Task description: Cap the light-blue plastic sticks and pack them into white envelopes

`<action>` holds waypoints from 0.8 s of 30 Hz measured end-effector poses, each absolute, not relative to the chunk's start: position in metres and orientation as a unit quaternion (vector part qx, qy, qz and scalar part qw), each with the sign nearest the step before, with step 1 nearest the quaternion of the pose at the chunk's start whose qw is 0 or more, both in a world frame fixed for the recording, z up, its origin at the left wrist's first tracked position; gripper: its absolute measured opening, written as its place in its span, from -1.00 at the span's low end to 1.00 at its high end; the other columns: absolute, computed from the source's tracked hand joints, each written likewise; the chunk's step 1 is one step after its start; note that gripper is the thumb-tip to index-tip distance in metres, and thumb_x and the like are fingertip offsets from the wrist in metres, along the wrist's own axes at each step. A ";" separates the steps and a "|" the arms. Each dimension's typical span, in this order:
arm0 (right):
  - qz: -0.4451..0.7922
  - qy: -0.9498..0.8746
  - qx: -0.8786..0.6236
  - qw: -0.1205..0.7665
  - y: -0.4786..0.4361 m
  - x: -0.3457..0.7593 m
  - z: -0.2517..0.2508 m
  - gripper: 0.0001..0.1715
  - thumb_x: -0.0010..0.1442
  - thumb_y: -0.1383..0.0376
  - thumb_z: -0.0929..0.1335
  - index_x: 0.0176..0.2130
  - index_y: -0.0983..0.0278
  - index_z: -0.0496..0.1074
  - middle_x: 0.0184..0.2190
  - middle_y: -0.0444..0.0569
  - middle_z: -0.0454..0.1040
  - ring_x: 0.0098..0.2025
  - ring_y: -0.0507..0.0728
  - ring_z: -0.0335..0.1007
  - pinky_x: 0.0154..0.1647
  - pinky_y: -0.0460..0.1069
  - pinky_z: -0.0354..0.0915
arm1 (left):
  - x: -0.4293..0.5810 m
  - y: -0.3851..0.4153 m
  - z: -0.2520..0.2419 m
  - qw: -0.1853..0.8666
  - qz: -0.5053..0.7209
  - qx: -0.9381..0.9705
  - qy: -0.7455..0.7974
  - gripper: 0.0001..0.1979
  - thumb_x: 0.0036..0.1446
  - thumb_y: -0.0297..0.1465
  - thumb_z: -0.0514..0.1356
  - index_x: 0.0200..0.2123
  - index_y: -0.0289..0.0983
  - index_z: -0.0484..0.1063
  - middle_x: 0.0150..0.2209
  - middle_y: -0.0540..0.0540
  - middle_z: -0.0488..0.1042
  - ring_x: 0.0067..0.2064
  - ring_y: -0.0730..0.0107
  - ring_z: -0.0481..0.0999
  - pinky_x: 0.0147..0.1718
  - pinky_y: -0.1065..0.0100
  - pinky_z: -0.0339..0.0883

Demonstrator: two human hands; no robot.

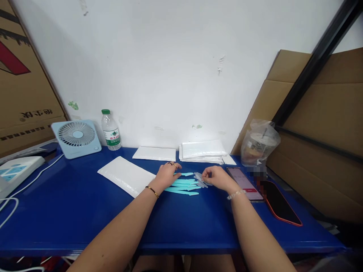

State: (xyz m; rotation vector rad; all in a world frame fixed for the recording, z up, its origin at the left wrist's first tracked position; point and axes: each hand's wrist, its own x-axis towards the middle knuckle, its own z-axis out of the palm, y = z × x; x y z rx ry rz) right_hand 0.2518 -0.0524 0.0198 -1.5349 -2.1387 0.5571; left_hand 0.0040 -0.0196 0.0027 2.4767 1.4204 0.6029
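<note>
Several slim turquoise razor-like tools (184, 187) lie side by side on the blue table (85, 211). My left hand (167, 173) rests on their left ends, fingers curled down onto them. My right hand (215, 176) is closed in a pinch at the clear plastic caps (200, 178) at the tools' right ends. A white padded envelope (126, 175) lies just left of my left hand.
More white envelopes (154, 153) and a stack of them (202, 152) lie by the wall. A small fan (76, 138), a water bottle (111, 130) and a power strip (17, 170) stand left. Right: two phones (245, 183) (279, 204), a bagged drink cup (258, 145), cardboard.
</note>
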 end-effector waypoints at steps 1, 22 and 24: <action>0.203 -0.777 -0.557 0.211 -0.052 0.252 0.018 -0.85 -0.05 0.23 0.38 -0.45 0.28 0.48 -0.53 -0.10 0.48 -0.51 0.04 0.33 -0.50 -0.11 0.16 | 0.003 -0.021 0.003 0.111 0.208 0.849 0.473 -0.75 0.10 -0.21 0.11 -0.18 -0.15 0.40 -0.20 -0.06 0.44 -0.14 0.26 0.40 -0.19 0.30 0.20; 0.211 -0.778 -0.536 0.249 -0.051 0.251 0.018 -0.85 0.03 0.32 0.28 -0.42 0.31 0.44 -0.55 -0.11 0.42 -0.52 0.00 0.28 -0.53 -0.13 0.13 | 0.000 -0.019 0.005 0.192 0.198 0.849 0.451 -0.81 0.07 -0.25 0.09 -0.38 -0.20 0.44 -0.36 -0.01 0.49 -0.31 0.37 0.44 -0.39 0.44 0.20; 0.227 -0.776 -0.525 0.265 -0.052 0.250 0.020 -0.83 0.05 0.30 0.27 -0.39 0.32 0.44 -0.55 -0.12 0.41 -0.53 0.00 0.26 -0.54 -0.14 0.12 | 0.001 -0.020 0.007 0.190 0.202 0.848 0.451 -0.81 0.07 -0.25 0.10 -0.39 -0.20 0.44 -0.35 -0.01 0.49 -0.30 0.37 0.43 -0.37 0.43 0.20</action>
